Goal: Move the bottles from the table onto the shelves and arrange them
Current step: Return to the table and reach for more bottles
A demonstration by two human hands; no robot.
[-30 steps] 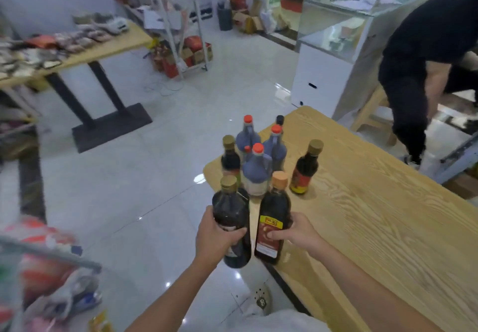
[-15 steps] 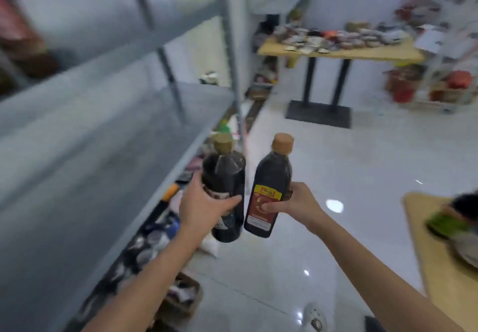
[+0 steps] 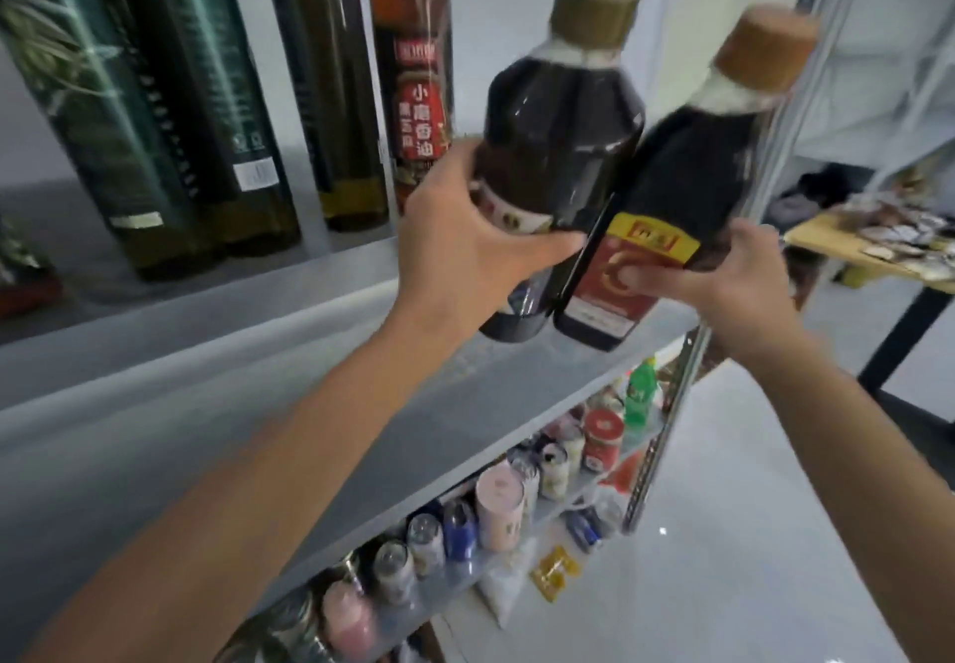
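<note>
1. The left hand (image 3: 465,244) was found wrapped round the lower body of a dark gold-capped bottle (image 3: 558,119); the right hand (image 3: 723,275) was found gripping a red-labelled bottle (image 3: 687,171) at its label.
2. Both bottles were held in the air above the front edge of the grey shelf (image 3: 258,352), tilted, with their bodies touching; neither was set down.
3. Both were judged nearly full, hence heavy for their size; the walls were judged smooth and possibly slippery; a mid-body grip, below the shoulder, was judged soundest.
4. Against the frame 0.5 s earlier, the 2 bottles had been raised and brought in to the shelf; a sesame oil bottle (image 3: 413,68) and tall green bottles (image 3: 155,119) had come into view behind them.
</note>
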